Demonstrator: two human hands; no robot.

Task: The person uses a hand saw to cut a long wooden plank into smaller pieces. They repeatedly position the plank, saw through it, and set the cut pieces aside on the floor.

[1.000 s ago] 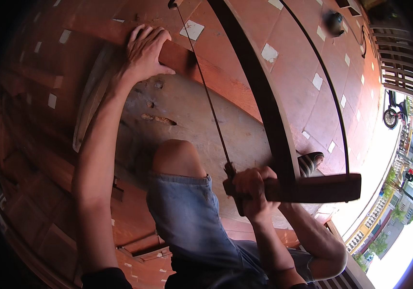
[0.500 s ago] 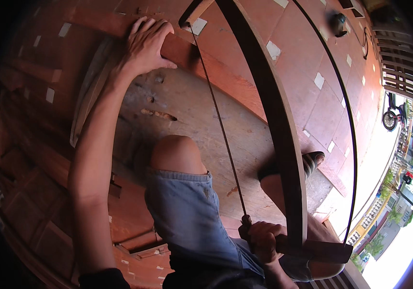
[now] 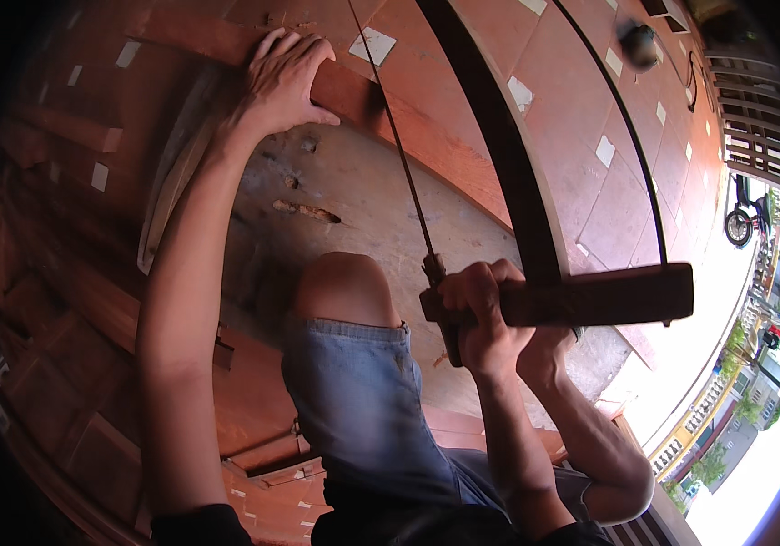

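Note:
My right hand (image 3: 481, 314) grips the near end bar of a wooden frame saw (image 3: 590, 296). The saw's thin blade (image 3: 399, 150) runs up and away from that hand into a cut in a reddish wooden plank (image 3: 417, 132). My left hand (image 3: 282, 80) presses down on the plank, just left of the blade. The plank lies across a rough grey slab (image 3: 362, 205). The saw's dark centre beam (image 3: 499, 136) and thin tension cord (image 3: 626, 136) run to the right of the blade. My knee, in denim shorts (image 3: 353, 382), is bent beneath the saw.
Several reddish wooden boards (image 3: 71, 127) are stacked at the left and below. The floor has terracotta tiles (image 3: 572, 82) with small white inserts. At the right, a metal gate (image 3: 763, 136), a parked motorbike (image 3: 740, 218) and a bright street.
The saw was pulled back toward me half a second ago, and is now pushed forward again; my right hand has risen with it. My left hand stays on the plank.

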